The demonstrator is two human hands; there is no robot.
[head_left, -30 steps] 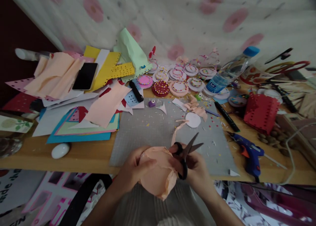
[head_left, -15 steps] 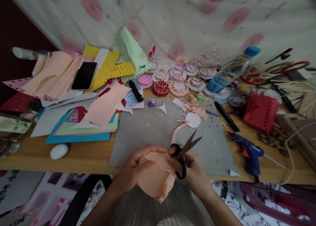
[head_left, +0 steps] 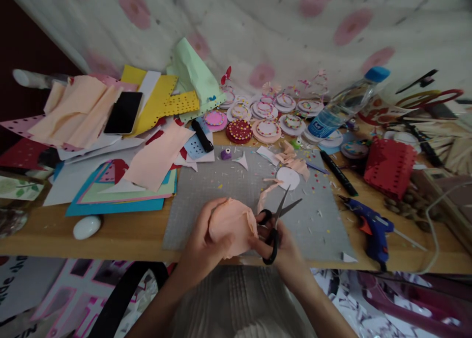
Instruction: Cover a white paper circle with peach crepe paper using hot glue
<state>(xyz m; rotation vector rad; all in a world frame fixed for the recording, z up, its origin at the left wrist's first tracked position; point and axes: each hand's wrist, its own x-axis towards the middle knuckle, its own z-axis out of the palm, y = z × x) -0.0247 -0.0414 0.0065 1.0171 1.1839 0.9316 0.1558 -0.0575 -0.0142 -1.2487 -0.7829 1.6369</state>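
Between my hands is a round disc wrapped in peach crepe paper [head_left: 236, 225], its edge folded and crinkled. My left hand [head_left: 206, 239] grips it from the left, thumb lying over its face. With black-handled scissors [head_left: 278, 217] hooked on its fingers, blades parted and pointing up and away, my right hand [head_left: 282, 247] pinches the disc's right edge. Beyond the scissors, a white paper circle [head_left: 288, 178] lies on the grey cutting mat [head_left: 199, 190], beside a thin peach strip [head_left: 262, 199] and crumpled peach scraps [head_left: 295, 163].
Several decorated paper discs [head_left: 264, 109] stand behind the mat, near a water bottle [head_left: 335, 109]. To the right are a black marker [head_left: 338, 173], a blue glue gun [head_left: 372, 227] and a red paper piece [head_left: 390, 167]. Stacked coloured paper and a phone [head_left: 124, 112] occupy the left.
The peach disc has moved up and away from my body and turned, its face now rounder to view. My right hand still holds the scissors, their blades swung slightly.
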